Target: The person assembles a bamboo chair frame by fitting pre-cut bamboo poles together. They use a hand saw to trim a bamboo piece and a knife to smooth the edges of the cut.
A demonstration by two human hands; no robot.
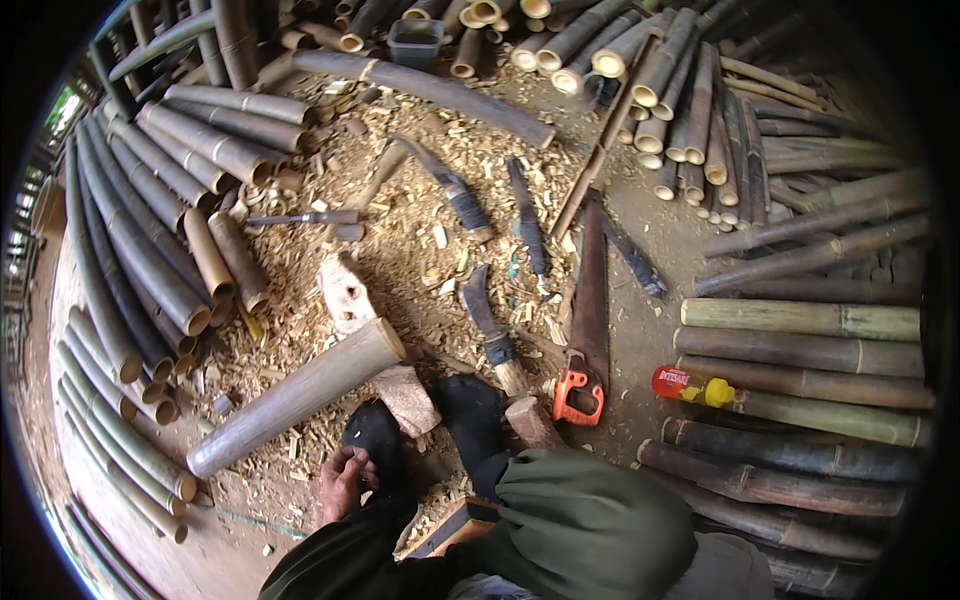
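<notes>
My left hand (pixel 347 484) hangs beside my left foot in a dark sock, its fingers curled in and no object showing in them. My right hand is out of sight. Just ahead, a thick length of bamboo (pixel 300 400) lies slantwise across a pale, roughly hewn wooden block (pixel 347 295) with holes in it. Beyond my feet rest a curved blade with a dark wrapped handle (pixel 487 318), a second wrapped-handle tool (pixel 528 220) and a longer curved one (pixel 445 188). A handsaw (pixel 588 320) with an orange handle lies right of them.
Wood chips (pixel 400 270) litter the ground. Bamboo poles are stacked at left (pixel 150 250), at right (pixel 810 350) and at the back right (pixel 690 110). A red bottle with a yellow cap (pixel 680 384) lies on the right stack. A chisel-like tool (pixel 305 217) and a plastic tub (pixel 415 42) lie farther off.
</notes>
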